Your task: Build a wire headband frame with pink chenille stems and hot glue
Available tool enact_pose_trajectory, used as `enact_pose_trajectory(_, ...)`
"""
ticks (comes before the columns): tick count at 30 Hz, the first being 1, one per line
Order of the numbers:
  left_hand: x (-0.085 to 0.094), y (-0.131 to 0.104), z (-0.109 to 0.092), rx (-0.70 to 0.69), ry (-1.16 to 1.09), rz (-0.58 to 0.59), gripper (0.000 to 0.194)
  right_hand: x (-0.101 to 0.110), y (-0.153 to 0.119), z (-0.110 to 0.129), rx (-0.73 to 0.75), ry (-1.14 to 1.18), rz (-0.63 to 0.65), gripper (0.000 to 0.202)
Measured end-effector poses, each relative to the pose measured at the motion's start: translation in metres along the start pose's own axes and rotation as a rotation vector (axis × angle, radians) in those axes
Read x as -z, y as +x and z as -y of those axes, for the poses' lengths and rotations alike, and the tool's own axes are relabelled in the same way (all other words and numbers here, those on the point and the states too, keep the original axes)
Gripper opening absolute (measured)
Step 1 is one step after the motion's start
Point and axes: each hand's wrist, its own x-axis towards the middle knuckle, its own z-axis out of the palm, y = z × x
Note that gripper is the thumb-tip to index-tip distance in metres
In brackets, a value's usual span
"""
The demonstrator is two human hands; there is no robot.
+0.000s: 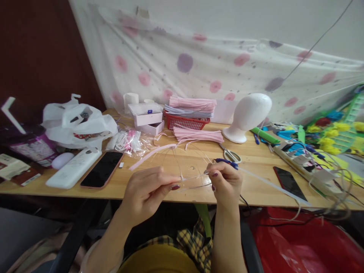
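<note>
Between my hands is a thin wire frame with curved spokes that meet at a hub near the pink strips. My left hand pinches the frame's near rim between thumb and fingers. At the right, my right hand has its fingertips closed on the same rim, where a thin strand runs across. A pale pink strip extends from the hub toward the left. A translucent white strip slants from beside my right hand toward the table's front edge. Blue-handled pliers lie just behind my right hand.
On the wooden table are a white foam head, scissors, pink strips, a red basket, a black phone, a white power bank and a second phone. Power strips with cables lie at the right.
</note>
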Motion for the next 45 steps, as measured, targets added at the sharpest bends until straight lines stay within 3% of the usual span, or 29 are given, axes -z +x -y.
enact_pose_trajectory(5,-0.002,-0.001,0.001,0.011,0.031,-0.006,0.010,0.004,-0.001,-0.004,-0.045,0.080,0.040,0.024)
enact_pose_trajectory(11,-0.010,-0.005,0.007,0.065,0.114,-0.181,0.006,0.006,-0.003,0.005,-0.134,0.129,0.178,0.020)
enact_pose_trajectory(17,-0.007,-0.007,0.010,0.070,0.105,-0.247,0.008,0.005,-0.006,0.009,-0.160,0.069,0.223,0.017)
enact_pose_trajectory(22,-0.002,0.002,0.012,0.067,0.165,-0.193,0.007,0.000,0.005,0.023,0.128,-0.365,0.119,0.012)
enact_pose_trajectory(24,-0.001,0.008,0.013,0.059,0.165,-0.144,0.009,-0.004,0.010,0.030,0.234,-0.478,0.153,0.012)
enact_pose_trajectory(28,-0.003,0.016,0.013,0.055,0.108,-0.076,0.013,-0.009,0.014,0.034,0.232,-0.337,0.401,0.012)
enact_pose_trajectory(34,-0.005,0.015,0.016,0.059,0.058,-0.016,0.011,-0.004,0.009,0.032,0.194,-0.230,0.455,0.015)
enact_pose_trajectory(41,-0.005,0.017,0.020,0.020,0.104,-0.060,0.011,0.001,0.008,0.025,0.121,-0.224,0.373,0.007)
enact_pose_trajectory(45,-0.010,0.022,0.035,-0.147,0.185,-0.208,0.026,0.005,0.009,0.013,0.096,-0.366,0.147,0.032)
